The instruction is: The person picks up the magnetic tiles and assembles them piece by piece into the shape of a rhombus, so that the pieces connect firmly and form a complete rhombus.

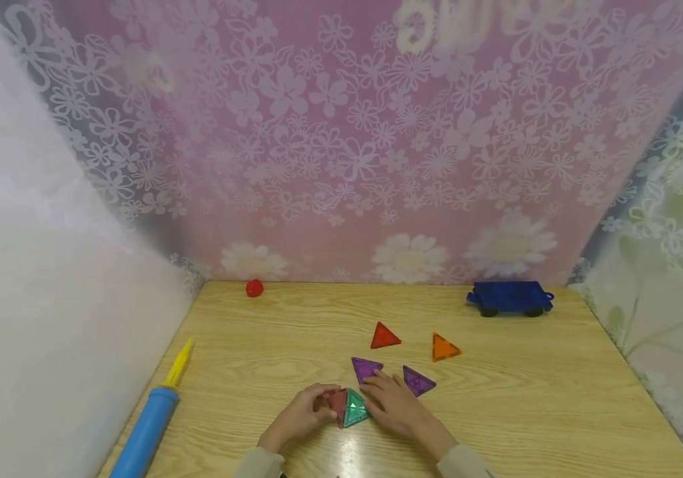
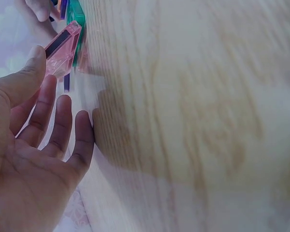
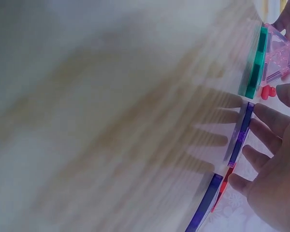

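My left hand (image 1: pixel 303 416) pinches a pinkish-red translucent triangle tile (image 2: pixel 63 50) between thumb and fingers, tilted up off the table. One edge of it meets the green triangle tile (image 1: pixel 354 408), which lies flat. My right hand (image 1: pixel 397 403) hovers with fingers spread just right of the green tile, holding nothing. Its fingertips are close to a purple triangle tile (image 1: pixel 365 368); whether they touch cannot be told. A second purple triangle tile (image 1: pixel 418 381) lies beside that hand. Farther back are a red triangle tile (image 1: pixel 385 336) and an orange one (image 1: pixel 445 347).
A dark blue toy wagon (image 1: pixel 511 297) stands at the back right of the wooden table (image 1: pixel 556 411). A small red object (image 1: pixel 254 287) sits at the back left. Along the left edge lies a blue pump (image 1: pixel 146 431) with a yellow nozzle. A flowered curtain (image 1: pixel 341 166) hangs behind.
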Demonstrator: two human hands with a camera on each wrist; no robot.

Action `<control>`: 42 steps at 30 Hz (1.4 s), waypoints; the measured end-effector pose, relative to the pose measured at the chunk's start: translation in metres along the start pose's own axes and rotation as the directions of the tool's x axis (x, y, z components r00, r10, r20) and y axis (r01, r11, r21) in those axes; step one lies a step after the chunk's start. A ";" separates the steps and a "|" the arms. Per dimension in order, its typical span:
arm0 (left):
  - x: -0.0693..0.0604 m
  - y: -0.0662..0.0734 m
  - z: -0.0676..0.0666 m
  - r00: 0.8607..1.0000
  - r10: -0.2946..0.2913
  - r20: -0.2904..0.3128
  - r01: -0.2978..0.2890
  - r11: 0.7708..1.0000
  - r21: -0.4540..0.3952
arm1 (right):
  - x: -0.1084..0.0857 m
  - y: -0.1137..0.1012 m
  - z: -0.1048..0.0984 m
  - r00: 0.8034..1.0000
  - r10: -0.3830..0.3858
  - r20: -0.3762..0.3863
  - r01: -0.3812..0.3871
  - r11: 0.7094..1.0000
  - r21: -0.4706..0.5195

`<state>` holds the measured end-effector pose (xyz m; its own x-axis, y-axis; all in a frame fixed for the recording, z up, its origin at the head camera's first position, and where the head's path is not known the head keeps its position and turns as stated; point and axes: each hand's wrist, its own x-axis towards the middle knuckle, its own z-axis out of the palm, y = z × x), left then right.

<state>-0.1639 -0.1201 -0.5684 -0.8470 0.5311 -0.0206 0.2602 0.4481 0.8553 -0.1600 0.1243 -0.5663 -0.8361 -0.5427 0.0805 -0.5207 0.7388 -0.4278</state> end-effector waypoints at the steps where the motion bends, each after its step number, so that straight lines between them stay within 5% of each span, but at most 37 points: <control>1: 0.000 0.000 0.000 1.000 -0.002 -0.001 0.002 1.000 -0.004 | -0.002 0.000 0.000 1.000 0.001 -0.006 -0.001 1.000 -0.003; 16: 0.001 -0.001 -0.002 1.000 -0.017 0.021 0.017 1.000 -0.013 | -0.003 0.011 0.000 0.993 0.003 -0.116 -0.003 1.000 0.003; 21: 0.002 -0.004 -0.002 1.000 -0.010 0.027 0.011 0.999 -0.045 | 0.009 0.015 -0.004 0.981 0.080 -0.174 -0.069 0.995 0.072; 31: 0.002 -0.006 -0.001 1.000 -0.003 0.027 0.004 0.999 -0.044 | 0.027 0.018 -0.002 0.977 0.184 -0.110 -0.164 0.971 0.175; 42: 0.001 -0.006 -0.001 1.000 -0.008 0.004 0.008 1.000 -0.012 | 0.030 0.017 0.002 0.969 0.235 -0.080 -0.222 0.963 0.152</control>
<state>-0.1668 -0.1228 -0.5731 -0.8471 0.5306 -0.0293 0.2481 0.4437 0.8611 -0.1934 0.1198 -0.5735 -0.9463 -0.3196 0.0495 -0.2901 0.7713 -0.5666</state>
